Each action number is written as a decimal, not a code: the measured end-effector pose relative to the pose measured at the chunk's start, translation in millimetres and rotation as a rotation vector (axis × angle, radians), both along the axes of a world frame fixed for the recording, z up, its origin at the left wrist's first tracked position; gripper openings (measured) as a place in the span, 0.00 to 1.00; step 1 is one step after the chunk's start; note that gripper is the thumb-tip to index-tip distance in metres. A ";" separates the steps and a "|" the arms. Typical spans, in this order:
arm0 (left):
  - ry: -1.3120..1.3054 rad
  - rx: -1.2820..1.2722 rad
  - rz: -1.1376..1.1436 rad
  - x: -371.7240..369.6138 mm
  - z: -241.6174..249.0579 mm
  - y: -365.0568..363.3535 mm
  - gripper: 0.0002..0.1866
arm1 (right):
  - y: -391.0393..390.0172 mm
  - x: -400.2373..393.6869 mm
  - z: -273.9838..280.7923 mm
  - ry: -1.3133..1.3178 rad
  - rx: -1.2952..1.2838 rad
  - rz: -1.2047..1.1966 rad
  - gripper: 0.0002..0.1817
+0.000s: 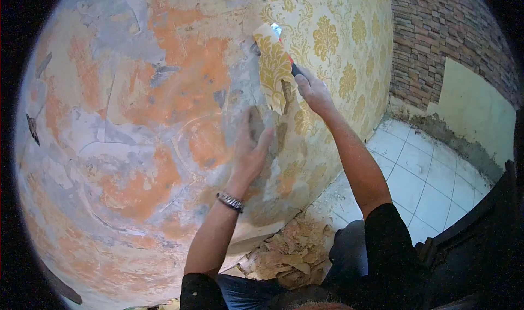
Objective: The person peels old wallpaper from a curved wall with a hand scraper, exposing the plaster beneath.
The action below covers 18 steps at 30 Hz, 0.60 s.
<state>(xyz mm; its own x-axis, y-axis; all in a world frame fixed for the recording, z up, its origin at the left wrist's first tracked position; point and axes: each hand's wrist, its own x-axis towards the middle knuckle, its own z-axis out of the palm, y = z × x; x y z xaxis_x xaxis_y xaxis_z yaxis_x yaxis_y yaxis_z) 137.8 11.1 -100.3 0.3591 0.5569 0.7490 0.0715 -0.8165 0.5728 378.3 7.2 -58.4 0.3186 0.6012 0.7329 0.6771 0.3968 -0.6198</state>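
My right hand (315,94) is closed round the dark handle of a scraper (295,68). Its shiny metal blade points up and left, against the wall at the upper edge of a loose wallpaper flap (273,64). That flap, with a gold floral pattern, curls away from the wall and has a ragged lower end. My left hand (252,149) is lower and to the left, fingers stretched upward along the bared wall (196,81), just below the flap. Patterned wallpaper (349,48) still covers the wall to the right. A metal-band watch (230,202) is on my left wrist.
Torn wallpaper scraps (289,250) lie heaped on the floor at the wall's foot, by my legs. White floor tiles (420,173) stretch to the right. Behind them stands another wall with stone-pattern covering (431,31) and a pale yellow lower part (477,108).
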 end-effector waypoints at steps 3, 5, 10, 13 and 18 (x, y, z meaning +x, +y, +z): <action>-0.133 -0.180 -0.106 37.5 13.8 -1.8 0.35 | 3.6 8.1 -6.9 -0.028 0.093 0.043 0.26; -0.208 -0.336 -0.181 48.8 22.0 -7.4 0.32 | 1.8 17.6 -13.0 -0.077 0.088 0.026 0.27; -0.244 -0.500 -0.301 62.3 32.2 8.0 0.19 | 6.7 18.3 9.4 -0.054 0.047 0.098 0.27; -0.115 -0.584 -0.190 63.2 27.6 23.7 0.18 | 19.6 17.0 20.5 -0.091 0.158 0.108 0.26; -0.283 -0.462 -0.172 52.4 28.7 11.5 0.15 | 14.9 22.4 20.8 -0.072 -0.051 -0.007 0.23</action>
<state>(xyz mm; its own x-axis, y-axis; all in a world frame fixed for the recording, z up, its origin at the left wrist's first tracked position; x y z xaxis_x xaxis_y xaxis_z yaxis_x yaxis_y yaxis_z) 190.2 22.6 -71.6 0.2946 0.8004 0.5220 -0.2489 -0.4631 0.8506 400.7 22.1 -37.6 0.2703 0.6367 0.7222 0.7231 0.3610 -0.5889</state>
